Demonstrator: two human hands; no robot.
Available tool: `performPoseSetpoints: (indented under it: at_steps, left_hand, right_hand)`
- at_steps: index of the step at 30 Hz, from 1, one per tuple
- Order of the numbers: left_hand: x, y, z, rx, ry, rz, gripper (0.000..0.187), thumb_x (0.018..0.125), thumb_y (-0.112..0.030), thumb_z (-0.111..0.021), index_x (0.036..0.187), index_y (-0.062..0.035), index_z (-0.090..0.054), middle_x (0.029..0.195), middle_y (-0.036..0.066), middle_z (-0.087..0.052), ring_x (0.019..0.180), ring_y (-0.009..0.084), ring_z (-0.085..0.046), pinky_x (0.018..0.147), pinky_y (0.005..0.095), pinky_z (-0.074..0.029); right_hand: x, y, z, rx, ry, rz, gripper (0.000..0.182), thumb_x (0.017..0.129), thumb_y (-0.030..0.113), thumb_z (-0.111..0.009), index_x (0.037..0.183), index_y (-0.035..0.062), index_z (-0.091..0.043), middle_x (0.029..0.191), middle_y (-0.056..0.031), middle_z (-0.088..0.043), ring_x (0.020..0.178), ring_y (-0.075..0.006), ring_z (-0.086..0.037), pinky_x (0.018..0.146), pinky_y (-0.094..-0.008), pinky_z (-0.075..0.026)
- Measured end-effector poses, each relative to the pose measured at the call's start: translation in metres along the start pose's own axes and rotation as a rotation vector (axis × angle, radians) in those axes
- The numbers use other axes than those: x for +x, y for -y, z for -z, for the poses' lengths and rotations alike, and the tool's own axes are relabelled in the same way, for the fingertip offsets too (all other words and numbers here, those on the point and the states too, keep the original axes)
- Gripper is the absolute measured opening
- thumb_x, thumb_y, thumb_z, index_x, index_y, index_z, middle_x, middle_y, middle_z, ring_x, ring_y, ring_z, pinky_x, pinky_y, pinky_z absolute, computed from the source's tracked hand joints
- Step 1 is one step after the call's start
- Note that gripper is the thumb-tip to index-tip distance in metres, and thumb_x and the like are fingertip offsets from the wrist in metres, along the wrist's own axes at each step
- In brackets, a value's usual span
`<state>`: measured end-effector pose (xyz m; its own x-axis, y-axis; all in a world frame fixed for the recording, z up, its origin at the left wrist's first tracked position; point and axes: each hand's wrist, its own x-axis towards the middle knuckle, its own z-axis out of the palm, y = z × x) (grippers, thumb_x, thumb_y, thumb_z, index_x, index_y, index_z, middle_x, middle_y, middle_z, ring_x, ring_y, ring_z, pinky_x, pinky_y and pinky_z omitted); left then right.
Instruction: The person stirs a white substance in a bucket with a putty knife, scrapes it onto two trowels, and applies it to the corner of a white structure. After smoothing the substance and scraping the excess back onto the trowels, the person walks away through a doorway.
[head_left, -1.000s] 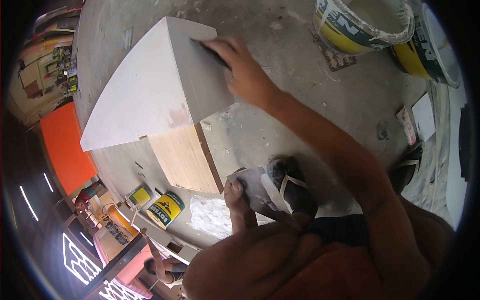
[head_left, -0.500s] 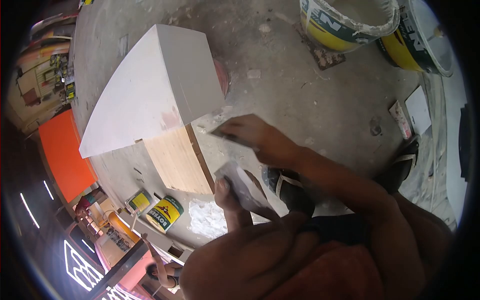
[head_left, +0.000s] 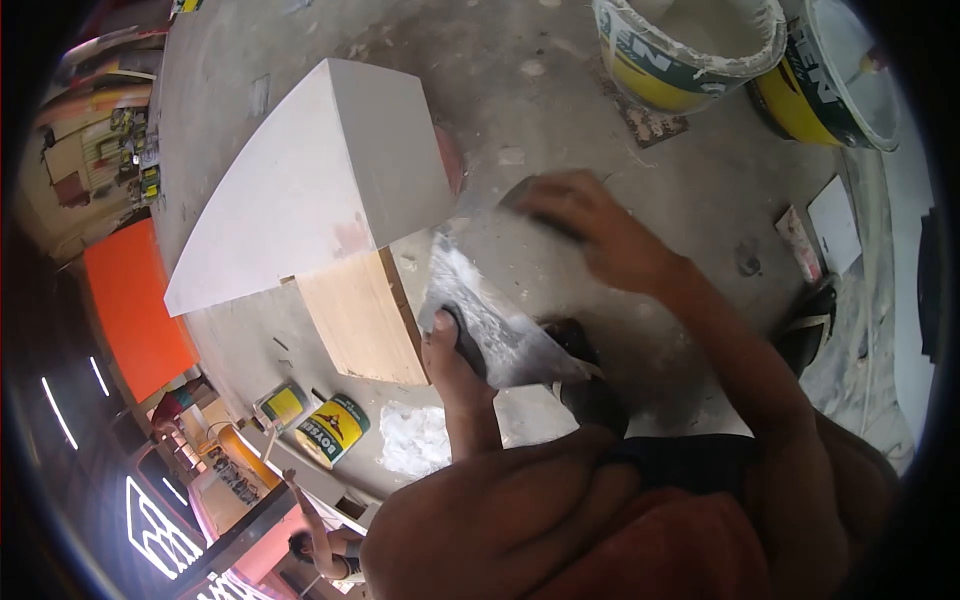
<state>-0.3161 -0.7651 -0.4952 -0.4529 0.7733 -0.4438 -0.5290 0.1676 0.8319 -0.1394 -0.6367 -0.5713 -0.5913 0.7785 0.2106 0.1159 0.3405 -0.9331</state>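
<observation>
My left hand (head_left: 455, 372) grips the dark handle of a broad, flat putty plate (head_left: 495, 320) smeared with white putty, its face turned up. To the right and farther out, my right hand (head_left: 590, 225) is blurred by motion, with its fingers closed round a dark, thin-bladed putty scraper (head_left: 545, 212). The scraper is apart from the plate. Left of both hands stands a large white-and-grey curved panel piece (head_left: 270, 190) with a bare wooden section (head_left: 355, 325) at its near end. A pinkish patch shows on its white face near the wood.
Putty-caked buckets (head_left: 690, 80) stand at the upper right. A Boysen can (head_left: 333, 428) and a white heap (head_left: 412, 438) lie on the floor at lower left. A white sheet (head_left: 834, 225) lies at right. Another person (head_left: 325, 540) works at lower left; an orange panel (head_left: 130, 300) stands behind.
My right hand has moved up and to the right with the scraper, away from the panel piece. My left hand has tilted the plate so its putty-covered face now shows.
</observation>
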Motion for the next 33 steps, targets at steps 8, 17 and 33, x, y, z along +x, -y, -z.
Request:
performPoseSetpoints:
  at_steps: [8,17,33]
  left_hand:
    - [0.010,-0.004,-0.006,0.323,0.167,-0.544,0.050,0.092,-0.018,-0.057,0.136,-0.0005,-0.041,0.132,0.017,-0.048,0.124,0.0348,-0.048,0.107,0.0509,-0.036]
    - [0.015,-0.009,-0.023,1.335,0.299,-0.774,0.049,0.080,0.015,-0.049,0.125,-0.0015,-0.058,0.129,0.021,-0.054,0.122,0.0339,-0.053,0.102,0.0386,-0.043]
    - [-0.025,0.049,0.057,-0.120,0.125,0.082,0.038,0.082,0.010,-0.049,0.119,0.0126,-0.055,0.117,0.017,-0.062,0.111,0.0254,-0.058,0.100,0.0341,-0.042]
  right_hand:
    - [0.011,0.057,0.035,1.340,-0.488,-0.913,0.031,0.084,0.020,-0.067,0.107,0.0018,-0.061,0.093,-0.0084,-0.065,0.078,-0.0203,-0.065,0.067,-0.0395,-0.055]
    - [0.025,0.094,0.060,1.182,-0.200,-0.844,0.034,0.081,0.021,-0.070,0.106,-0.0017,-0.063,0.093,-0.0115,-0.067,0.078,-0.0184,-0.067,0.064,-0.0320,-0.055]
    - [0.178,0.023,-0.046,0.123,-0.442,0.022,0.031,0.090,0.008,-0.053,0.120,0.0098,-0.063,0.117,-0.0121,-0.063,0.109,-0.0325,-0.057,0.095,-0.0410,-0.045]
